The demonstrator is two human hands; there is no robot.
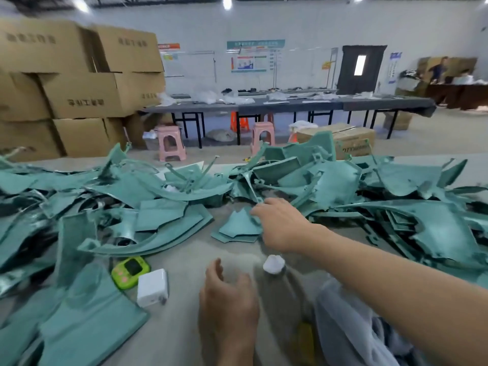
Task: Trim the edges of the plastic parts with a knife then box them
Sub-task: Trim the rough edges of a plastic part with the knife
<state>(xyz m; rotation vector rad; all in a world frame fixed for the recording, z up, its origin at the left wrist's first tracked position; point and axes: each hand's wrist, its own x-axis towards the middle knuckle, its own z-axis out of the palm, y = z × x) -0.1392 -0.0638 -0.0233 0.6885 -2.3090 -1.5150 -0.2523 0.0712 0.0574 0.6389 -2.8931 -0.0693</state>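
Small plastic part (237,226): a flat teal, roughly triangular piece lay on one or two similar pieces, directly under the right fingertips and a little apart from the heaps
Right hand (280,223): it reached forward with the fingers bent down onto the part's upper right edge; whether they had actually closed on it could not be told
Left hand (228,305): it hovered low over the table (182,326), nearer the body than the right fingers, its fingers loosely spread and holding nothing
Step in hand: by my judgement, picking a single part out for trimming
Doing it well: pinch only the top piece at its edge so the ones beneath stay put, lift it clear of the heap, then pass it to the free left hand so the right could take the knife
Heaps of parts (330,186): tangled teal mouldings lay just beyond the right fingers and on both sides of them
Knife: none was plainly seen; a blurred yellow object (306,336) right of the left fingers might have been it
White wad (274,264): it lay between the two hands
Green gadget (130,272) and white adapter (153,287): they lay side by side, left of the left fingers
Cardboard boxes (79,93): they stood stacked far beyond the fingers, to the left
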